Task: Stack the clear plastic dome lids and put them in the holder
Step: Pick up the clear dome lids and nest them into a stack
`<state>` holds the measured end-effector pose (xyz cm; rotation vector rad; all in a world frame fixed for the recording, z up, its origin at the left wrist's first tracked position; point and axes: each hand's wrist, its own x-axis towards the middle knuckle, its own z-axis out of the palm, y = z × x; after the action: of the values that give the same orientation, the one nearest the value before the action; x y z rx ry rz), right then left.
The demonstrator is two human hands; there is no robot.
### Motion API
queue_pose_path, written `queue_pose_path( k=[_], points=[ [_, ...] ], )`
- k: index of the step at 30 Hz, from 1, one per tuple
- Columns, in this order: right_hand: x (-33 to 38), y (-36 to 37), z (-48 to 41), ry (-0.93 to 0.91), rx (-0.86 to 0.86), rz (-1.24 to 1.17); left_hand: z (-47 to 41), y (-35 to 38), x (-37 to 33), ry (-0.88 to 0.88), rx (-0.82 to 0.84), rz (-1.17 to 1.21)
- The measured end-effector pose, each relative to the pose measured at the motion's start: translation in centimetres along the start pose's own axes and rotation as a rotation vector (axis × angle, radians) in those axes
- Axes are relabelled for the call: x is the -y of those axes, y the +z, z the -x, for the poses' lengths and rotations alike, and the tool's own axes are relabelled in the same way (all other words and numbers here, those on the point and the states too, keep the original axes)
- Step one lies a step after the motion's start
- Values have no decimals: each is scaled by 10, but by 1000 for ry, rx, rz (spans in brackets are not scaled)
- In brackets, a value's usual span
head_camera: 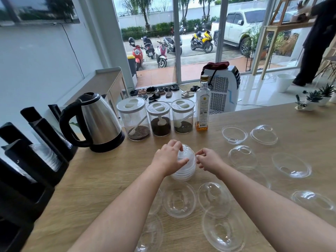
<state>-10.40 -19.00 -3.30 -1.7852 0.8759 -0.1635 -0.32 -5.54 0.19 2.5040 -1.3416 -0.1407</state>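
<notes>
We've got the stack of dome lids (185,171) mid-frame, down on the wooden counter (109,179) as far as we can tell. The left hand (168,158) is curled over its top with the thumb across the front, probably to keep the nested lids from sliding apart. The right hand (209,160) sits at the stack's right edge with its fingertips pinched together, and we can't tell if it actually has a rim. Loose lids (242,157) are scattered right and lower centre, within easy reach. The black holder (43,131) stands at the left edge. A kettle (101,122), jars (161,119) and a bottle (203,106) line the back, with glass doors (154,33) beyond.
</notes>
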Motion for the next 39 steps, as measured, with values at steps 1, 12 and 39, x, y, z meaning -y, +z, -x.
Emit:
queue_pose_path(
  k=[1,12,39],
  points=[
    [0,0,-1,5,-8,-26,0,-1,2,-31,-29,100],
    [3,2,5,113,133,-206,12,0,24,-592,171,926],
    [6,5,-4,6,-23,-59,9,-3,46,-589,13,974]
  ],
)
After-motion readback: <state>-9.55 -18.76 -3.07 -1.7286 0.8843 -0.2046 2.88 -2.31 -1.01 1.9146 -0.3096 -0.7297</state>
